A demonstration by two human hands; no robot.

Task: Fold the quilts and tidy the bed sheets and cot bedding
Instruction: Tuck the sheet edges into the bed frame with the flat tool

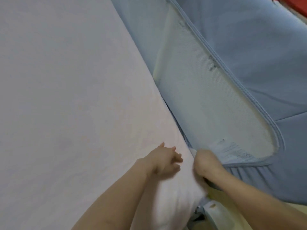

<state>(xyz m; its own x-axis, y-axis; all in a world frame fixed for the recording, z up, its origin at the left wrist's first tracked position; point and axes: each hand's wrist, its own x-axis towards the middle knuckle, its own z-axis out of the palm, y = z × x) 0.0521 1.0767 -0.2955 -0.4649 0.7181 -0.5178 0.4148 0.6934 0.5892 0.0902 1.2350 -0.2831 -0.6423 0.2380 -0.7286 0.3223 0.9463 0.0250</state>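
Observation:
A pale pink bed sheet (66,97) covers the mattress and fills the left of the head view. Its edge runs diagonally down to the lower middle, against the blue cot (249,55) with a mesh side panel (199,80). My left hand (164,161) rests on the sheet near that edge, fingers loosely bent, holding nothing. My right hand (206,163) is curled at the sheet's edge, pushed into the gap between mattress and cot; its fingertips are hidden. White sheet fabric bunches up between my forearms at the mattress corner.
A white printed label (232,149) is sewn on the cot's mesh just beyond my right hand. A red object (299,4) shows in the top right corner. A pale yellow floor strip (221,203) lies below the cot.

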